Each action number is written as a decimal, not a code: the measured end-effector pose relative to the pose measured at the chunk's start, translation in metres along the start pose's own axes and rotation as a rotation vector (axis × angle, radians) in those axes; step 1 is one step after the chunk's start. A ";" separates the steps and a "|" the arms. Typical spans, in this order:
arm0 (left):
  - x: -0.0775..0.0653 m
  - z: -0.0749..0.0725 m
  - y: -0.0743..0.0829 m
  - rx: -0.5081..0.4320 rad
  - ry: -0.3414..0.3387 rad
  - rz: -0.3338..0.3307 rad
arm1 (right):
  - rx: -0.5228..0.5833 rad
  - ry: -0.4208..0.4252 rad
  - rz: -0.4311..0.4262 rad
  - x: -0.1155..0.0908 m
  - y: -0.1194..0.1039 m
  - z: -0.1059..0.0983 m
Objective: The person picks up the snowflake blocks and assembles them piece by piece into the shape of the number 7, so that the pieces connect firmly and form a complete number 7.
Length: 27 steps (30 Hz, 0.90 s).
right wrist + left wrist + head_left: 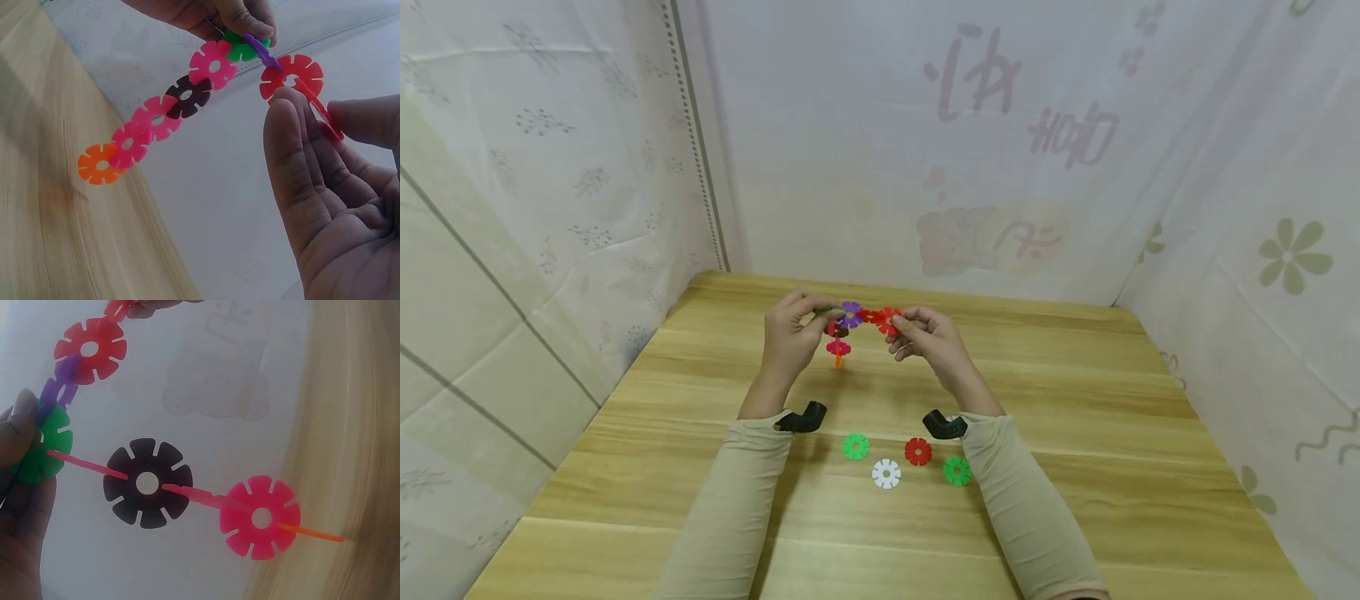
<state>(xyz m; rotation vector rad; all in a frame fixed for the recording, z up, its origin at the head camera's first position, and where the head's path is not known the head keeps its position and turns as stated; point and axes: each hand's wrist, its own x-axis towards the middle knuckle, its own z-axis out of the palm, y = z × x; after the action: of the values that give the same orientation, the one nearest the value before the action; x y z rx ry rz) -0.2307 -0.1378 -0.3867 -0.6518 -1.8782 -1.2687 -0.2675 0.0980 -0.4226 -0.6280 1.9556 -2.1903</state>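
The discs (pixel 259 536) look to be of smooth plastic, a little glossy. The table (pixel 850 533) shows smooth wood grain with soft shine. The sleeves (pixel 730 508) are of matt cloth; the curtains (pixel 820 142) also seem cloth.

Your left hand (pixel 793 335) pinches just left of the purple disc (pixel 852 315), your right hand (pixel 936 342) just right of it. Both sleeved forearms (pixel 730 508) slant inward on your side of it.
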 end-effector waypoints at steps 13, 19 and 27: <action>0.004 -0.003 -0.002 0.010 0.004 -0.011 | 0.004 -0.022 -0.006 0.001 0.001 -0.003; 0.001 -0.002 -0.003 0.012 0.010 -0.001 | -0.005 -0.022 0.009 -0.001 0.004 -0.001; 0.001 -0.004 -0.001 0.010 0.012 -0.007 | -0.032 -0.096 0.018 -0.002 0.003 0.003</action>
<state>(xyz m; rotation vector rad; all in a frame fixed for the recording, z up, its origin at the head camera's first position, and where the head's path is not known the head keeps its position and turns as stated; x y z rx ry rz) -0.2311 -0.1415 -0.3855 -0.6315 -1.8776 -1.2647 -0.2651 0.0959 -0.4258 -0.7035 1.9437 -2.0821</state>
